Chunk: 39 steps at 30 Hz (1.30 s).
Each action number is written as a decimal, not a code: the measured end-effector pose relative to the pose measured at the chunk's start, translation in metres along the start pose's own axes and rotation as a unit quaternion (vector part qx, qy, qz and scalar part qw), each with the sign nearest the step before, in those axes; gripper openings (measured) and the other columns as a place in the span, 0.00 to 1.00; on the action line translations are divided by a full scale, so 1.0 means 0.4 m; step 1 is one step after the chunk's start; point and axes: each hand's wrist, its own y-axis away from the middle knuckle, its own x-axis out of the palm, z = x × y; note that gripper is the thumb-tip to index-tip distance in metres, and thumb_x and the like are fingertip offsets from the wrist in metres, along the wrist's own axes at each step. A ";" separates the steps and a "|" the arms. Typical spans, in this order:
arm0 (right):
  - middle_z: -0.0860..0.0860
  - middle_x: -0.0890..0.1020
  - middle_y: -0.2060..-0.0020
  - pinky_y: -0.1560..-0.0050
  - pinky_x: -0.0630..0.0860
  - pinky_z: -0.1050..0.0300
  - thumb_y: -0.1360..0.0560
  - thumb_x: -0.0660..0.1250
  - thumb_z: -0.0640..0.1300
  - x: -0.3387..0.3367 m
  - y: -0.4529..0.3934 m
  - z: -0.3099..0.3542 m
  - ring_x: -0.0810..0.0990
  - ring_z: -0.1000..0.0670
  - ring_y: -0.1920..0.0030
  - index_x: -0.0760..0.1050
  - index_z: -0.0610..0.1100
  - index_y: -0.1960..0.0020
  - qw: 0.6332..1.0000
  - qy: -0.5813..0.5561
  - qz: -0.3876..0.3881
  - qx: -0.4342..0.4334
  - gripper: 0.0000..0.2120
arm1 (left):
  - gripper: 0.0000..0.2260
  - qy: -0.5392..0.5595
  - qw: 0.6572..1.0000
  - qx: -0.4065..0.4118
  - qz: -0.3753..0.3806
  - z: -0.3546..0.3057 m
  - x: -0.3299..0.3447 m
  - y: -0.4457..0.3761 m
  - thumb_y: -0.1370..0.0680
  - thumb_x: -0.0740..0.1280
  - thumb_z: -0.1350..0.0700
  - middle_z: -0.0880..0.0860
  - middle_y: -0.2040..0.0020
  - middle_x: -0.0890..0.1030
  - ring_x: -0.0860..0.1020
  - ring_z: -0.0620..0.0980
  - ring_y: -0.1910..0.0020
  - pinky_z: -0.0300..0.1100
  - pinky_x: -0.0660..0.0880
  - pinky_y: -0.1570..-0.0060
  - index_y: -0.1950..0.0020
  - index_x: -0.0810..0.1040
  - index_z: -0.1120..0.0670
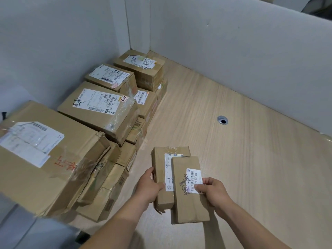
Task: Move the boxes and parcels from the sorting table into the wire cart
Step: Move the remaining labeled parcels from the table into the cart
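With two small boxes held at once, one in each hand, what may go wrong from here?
1. The right hand pinches the flat box only at its label edge, so it may tilt and slip out.
2. That flat box overlaps the narrow box in the left hand; moving the hands apart could knock one loose.
3. The wire cart is not in view, so turning towards it may brush the leaning box stack.

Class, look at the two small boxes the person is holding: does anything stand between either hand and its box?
No. The left hand already grips the rear small box, and the right hand grips the front small box. The wire cart is out of view.
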 end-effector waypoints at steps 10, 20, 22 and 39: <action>0.42 0.87 0.58 0.75 0.70 0.63 0.22 0.66 0.31 -0.067 0.058 0.007 0.82 0.50 0.71 0.78 0.36 0.44 0.994 -0.021 0.110 -0.016 0.07 | 0.33 0.062 0.998 0.014 0.007 -0.004 -0.023 0.144 0.24 0.71 0.68 0.53 0.47 0.86 0.83 0.51 0.54 0.61 0.80 0.54 0.25 0.65 0.44; 0.46 0.87 0.57 0.65 0.64 0.55 0.23 0.60 0.29 -0.206 0.103 0.063 0.71 0.48 0.65 0.76 0.57 0.33 0.983 -0.002 0.146 -0.111 0.28 | 0.38 0.071 0.990 0.057 -0.109 0.042 0.021 0.398 0.27 0.70 0.74 0.52 0.50 0.85 0.84 0.49 0.52 0.44 0.82 0.65 0.23 0.65 0.46; 0.47 0.86 0.59 0.63 0.64 0.54 0.22 0.60 0.30 -0.226 0.121 0.076 0.71 0.48 0.65 0.76 0.59 0.32 0.979 0.009 0.154 -0.137 0.29 | 0.39 0.057 0.988 0.066 -0.130 0.049 0.021 0.455 0.27 0.71 0.72 0.46 0.60 0.85 0.82 0.43 0.62 0.36 0.78 0.72 0.22 0.64 0.46; 0.43 0.83 0.55 0.64 0.74 0.56 0.22 0.58 0.25 -0.084 0.393 0.087 0.79 0.46 0.57 0.73 0.55 0.27 0.903 0.080 0.346 -0.240 0.33 | 0.39 0.160 0.944 0.084 -0.275 0.268 -0.060 0.874 0.25 0.70 0.70 0.58 0.52 0.83 0.81 0.55 0.58 0.55 0.77 0.56 0.21 0.61 0.42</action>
